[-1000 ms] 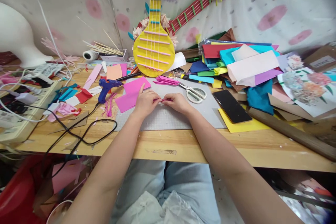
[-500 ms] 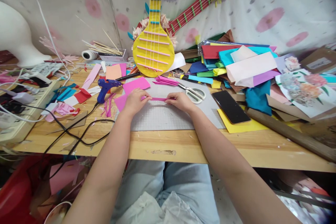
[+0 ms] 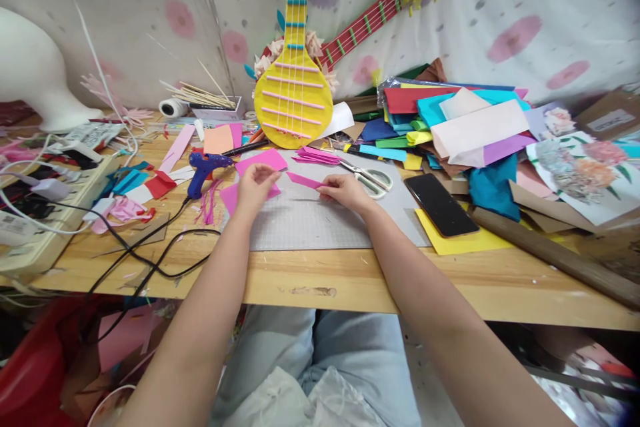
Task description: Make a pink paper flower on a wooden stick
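Head: right hand (image 3: 345,192) pinches pink strip (image 3: 305,181).

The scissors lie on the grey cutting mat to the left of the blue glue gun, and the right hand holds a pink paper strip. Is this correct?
Not quite. In the head view the scissors lie on the grey cutting mat to the right of the blue glue gun, not the left. The right hand does hold the pink paper strip.

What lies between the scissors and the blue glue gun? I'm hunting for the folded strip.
In the head view, between the scissors and the glue gun lie pink sheets and the pink strip, pinched by the right hand.
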Tool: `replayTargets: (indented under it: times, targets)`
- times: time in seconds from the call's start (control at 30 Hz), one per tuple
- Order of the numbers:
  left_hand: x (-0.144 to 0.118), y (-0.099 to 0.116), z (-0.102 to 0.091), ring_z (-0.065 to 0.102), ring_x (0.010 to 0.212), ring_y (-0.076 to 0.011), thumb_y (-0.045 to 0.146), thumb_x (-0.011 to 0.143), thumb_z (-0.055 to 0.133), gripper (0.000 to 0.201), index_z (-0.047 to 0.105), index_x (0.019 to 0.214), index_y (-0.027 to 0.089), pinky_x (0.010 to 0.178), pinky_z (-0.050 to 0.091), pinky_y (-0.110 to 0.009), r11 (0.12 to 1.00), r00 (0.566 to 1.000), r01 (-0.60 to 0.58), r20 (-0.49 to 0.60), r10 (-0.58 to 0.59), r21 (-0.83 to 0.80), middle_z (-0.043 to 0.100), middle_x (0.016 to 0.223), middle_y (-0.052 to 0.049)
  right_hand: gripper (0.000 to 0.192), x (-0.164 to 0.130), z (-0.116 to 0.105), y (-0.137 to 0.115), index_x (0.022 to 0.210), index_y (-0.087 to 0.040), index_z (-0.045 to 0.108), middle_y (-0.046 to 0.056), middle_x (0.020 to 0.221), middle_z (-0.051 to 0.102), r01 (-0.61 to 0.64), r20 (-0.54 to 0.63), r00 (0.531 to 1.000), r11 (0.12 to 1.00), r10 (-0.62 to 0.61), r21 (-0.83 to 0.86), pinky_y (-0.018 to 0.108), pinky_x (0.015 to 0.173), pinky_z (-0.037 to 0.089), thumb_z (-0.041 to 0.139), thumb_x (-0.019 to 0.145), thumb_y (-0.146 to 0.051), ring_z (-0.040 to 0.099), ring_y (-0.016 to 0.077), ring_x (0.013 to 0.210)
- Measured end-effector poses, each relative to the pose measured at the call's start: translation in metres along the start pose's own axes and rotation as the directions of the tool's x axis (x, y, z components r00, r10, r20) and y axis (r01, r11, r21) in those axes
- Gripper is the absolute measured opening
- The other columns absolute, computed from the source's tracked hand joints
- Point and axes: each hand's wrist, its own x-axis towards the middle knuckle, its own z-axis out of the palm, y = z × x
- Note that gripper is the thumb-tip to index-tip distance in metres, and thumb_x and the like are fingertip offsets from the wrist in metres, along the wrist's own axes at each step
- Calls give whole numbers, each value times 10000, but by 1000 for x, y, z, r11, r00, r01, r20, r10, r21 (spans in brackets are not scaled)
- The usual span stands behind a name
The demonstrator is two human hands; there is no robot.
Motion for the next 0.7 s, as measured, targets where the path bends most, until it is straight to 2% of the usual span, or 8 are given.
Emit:
replayTargets:
  times: [0.07, 0.13, 0.23, 0.5, 0.7]
  targets:
    - [-6, 2, 11, 593, 676, -110, 303, 537, 737, 335, 568, 792, 165, 688, 486, -261, 987, 987, 109, 128, -93, -121, 647, 735, -2, 222, 1, 6, -1, 654, -175, 592, -5, 594, 607, -4, 34, 999, 999, 2, 39, 218, 529, 421, 611, 691, -394, 533, 96, 537]
    - [-10, 4, 18, 585, 598, -102, 297, 508, 754, 379, 577, 811, 153, 638, 498, -262, 968, 965, 199, 201, -167, -151, 623, 643, 15, 233, 1, 10, -2, 649, -170, 592, -5, 580, 606, -23, 67, 998, 994, 16, 103, 215, 522, 432, 634, 673, -398, 536, 92, 524]
    - [-12, 5, 17, 578, 533, -100, 288, 480, 772, 393, 595, 798, 137, 595, 508, -262, 949, 954, 261, 195, -226, -176, 591, 563, 30, 250, 1, 12, -5, 660, -155, 600, 10, 607, 627, -75, 113, 992, 972, 51, 221, 206, 522, 455, 663, 655, -397, 550, 83, 523]
    - [-7, 4, 10, 620, 584, -132, 285, 483, 778, 422, 618, 838, 124, 614, 516, -282, 922, 942, 315, 196, -274, -225, 627, 616, -4, 278, -3, 4, -12, 691, -130, 615, 59, 684, 665, -222, 164, 972, 884, 167, 412, 203, 541, 505, 681, 672, -399, 598, 92, 571]
    - [-10, 3, 13, 618, 581, -131, 286, 477, 785, 412, 617, 818, 128, 614, 523, -282, 922, 939, 315, 212, -269, -225, 625, 608, -2, 270, -2, 8, -12, 802, -159, 649, 20, 752, 647, -107, 76, 994, 909, 83, 403, 198, 586, 513, 668, 672, -395, 594, 93, 661]
